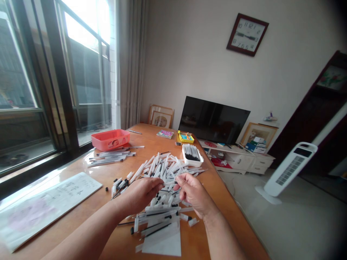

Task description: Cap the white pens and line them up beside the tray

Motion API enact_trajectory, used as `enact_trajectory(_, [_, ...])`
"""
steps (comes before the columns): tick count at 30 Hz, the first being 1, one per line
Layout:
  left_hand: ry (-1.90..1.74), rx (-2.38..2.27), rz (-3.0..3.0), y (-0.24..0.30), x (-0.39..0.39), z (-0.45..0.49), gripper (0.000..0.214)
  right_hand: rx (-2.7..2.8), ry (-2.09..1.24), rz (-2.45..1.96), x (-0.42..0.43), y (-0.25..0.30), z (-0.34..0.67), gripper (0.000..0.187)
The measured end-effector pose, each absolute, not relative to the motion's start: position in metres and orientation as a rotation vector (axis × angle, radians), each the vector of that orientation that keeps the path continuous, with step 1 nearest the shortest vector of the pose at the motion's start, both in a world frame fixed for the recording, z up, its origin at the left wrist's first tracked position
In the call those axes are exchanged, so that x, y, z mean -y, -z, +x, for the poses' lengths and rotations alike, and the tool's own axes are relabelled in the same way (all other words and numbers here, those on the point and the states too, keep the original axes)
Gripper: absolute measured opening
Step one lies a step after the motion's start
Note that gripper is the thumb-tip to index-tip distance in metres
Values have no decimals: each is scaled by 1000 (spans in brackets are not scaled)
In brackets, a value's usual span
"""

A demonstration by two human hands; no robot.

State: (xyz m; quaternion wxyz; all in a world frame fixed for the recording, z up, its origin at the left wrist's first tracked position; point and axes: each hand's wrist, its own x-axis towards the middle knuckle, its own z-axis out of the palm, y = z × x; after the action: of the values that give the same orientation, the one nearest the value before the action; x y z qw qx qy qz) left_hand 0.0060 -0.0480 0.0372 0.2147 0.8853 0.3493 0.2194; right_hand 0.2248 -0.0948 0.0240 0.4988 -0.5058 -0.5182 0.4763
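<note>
My left hand (pixel 146 191) is closed in a pinch above a pile of pen parts (pixel 162 166), its fingertips covering whatever small thing is between them. Across a narrow gap, my right hand (pixel 193 193) also pinches with thumb and forefinger. A pale, clear piece shows by its fingertips, but I cannot tell if it is held or lies behind. The pile has clear barrels, translucent caps, black plugs and dark refills. Under my hands, several refills (pixel 157 229) and barrels lie on a white sheet of paper (pixel 173 245).
A white box (pixel 193 162) of upright pen pieces stands right of the pile. Finished-looking pens (pixel 111 157) lie beside a red plastic basket (pixel 108 142). A notebook (pixel 54 206) is at left. Farther back are a booklet (pixel 165 134) and a yellow box (pixel 185 137) on the wooden table (pixel 114 180).
</note>
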Motion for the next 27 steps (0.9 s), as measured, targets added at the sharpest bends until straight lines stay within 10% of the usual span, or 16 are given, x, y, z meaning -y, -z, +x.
enact_trajectory(27, [-763,-1013,2719,-23,40,4,25,1869,-275,-1374,92,-6,206,20])
